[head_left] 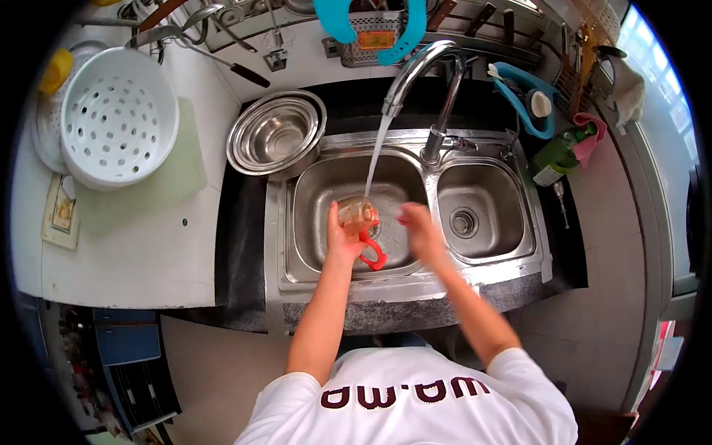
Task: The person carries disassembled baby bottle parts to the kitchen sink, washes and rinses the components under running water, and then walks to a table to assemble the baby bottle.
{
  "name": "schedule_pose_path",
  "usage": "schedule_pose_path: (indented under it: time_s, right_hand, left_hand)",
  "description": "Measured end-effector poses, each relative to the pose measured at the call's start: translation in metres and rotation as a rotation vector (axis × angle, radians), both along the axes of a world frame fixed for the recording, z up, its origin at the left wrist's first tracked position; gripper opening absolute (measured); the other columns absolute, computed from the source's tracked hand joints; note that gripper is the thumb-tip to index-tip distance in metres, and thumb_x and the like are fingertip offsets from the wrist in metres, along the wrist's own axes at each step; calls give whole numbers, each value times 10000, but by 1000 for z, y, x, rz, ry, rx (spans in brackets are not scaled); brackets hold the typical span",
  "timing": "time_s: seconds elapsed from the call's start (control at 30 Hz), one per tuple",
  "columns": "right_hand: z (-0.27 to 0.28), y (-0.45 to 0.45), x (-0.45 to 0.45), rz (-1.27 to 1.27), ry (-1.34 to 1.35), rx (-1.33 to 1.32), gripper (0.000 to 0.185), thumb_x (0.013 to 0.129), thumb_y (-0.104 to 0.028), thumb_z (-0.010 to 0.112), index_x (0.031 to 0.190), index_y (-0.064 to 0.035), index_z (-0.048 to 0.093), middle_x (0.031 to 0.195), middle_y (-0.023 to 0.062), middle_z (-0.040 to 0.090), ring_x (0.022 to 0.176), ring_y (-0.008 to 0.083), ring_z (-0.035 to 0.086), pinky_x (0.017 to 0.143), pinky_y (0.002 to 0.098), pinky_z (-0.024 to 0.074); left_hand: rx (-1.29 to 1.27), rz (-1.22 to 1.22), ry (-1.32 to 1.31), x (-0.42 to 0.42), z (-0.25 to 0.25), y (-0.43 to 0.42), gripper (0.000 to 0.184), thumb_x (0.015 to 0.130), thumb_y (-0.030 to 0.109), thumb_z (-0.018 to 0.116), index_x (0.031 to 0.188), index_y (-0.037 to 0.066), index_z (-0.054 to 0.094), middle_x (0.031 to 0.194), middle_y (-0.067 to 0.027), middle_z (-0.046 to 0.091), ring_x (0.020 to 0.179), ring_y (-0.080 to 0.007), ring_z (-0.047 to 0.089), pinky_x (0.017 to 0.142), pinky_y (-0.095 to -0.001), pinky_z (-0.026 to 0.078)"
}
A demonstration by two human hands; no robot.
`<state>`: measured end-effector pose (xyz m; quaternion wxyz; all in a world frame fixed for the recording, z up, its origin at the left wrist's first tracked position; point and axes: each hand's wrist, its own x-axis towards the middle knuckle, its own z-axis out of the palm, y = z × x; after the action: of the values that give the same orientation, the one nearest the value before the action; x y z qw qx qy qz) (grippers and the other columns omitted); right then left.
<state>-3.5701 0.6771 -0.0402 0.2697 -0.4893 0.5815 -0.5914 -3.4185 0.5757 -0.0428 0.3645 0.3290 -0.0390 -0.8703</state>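
Note:
Over the large left basin (315, 200), my left hand (343, 239) is wrapped round a clear glass cup (356, 213). A red handle-like piece (377, 256) hangs just below the cup, beside my palm. Water runs from the chrome faucet (404, 81) in a stream that reaches the cup. To the right of the cup, apart from it, my right hand (421, 231) is smeared by motion. Something small and red shows at its fingertips, too blurred to name.
Nested steel bowls (284, 136) stand at the sink's back left. A white colander (119, 119) is farther left. The smaller basin (482, 211) lies right of the divider. A blue caddy (526, 96) and a green bottle (556, 157) stand at the back right.

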Motion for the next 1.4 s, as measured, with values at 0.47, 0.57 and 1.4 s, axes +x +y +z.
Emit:
schedule_pose_path:
  time_s: [0.47,0.57,1.4]
  right_hand:
    - [14,-76,113,-80,-4,-74,359,927,-243,444,1194,-7,489,1243,185,474,1161,263,461,966,345,368]
    - [23,-76,116,-124,474,-237,395,853,-180,539,1210,-33,459,1248,194,443,1143,316,443,959,365,356]
    - [70,-107,105,-129,480,-114,354,830,-186,594,1132,-23,509,1072,121,520,970,231,532,844,315,426]
  left_hand:
    - [-233,161,-139,33,0,-19,549,821,575,477,1076,93,544,966,-49,603,878,-193,584,771,-348,465]
    - [-138,50,-26,39,35,-14,612,787,630,476,993,64,585,962,-58,606,870,-212,603,780,-351,493]
    - [-110,-64,376,33,35,-39,610,816,572,450,1191,92,493,1165,-85,542,1045,-243,545,900,-410,441]
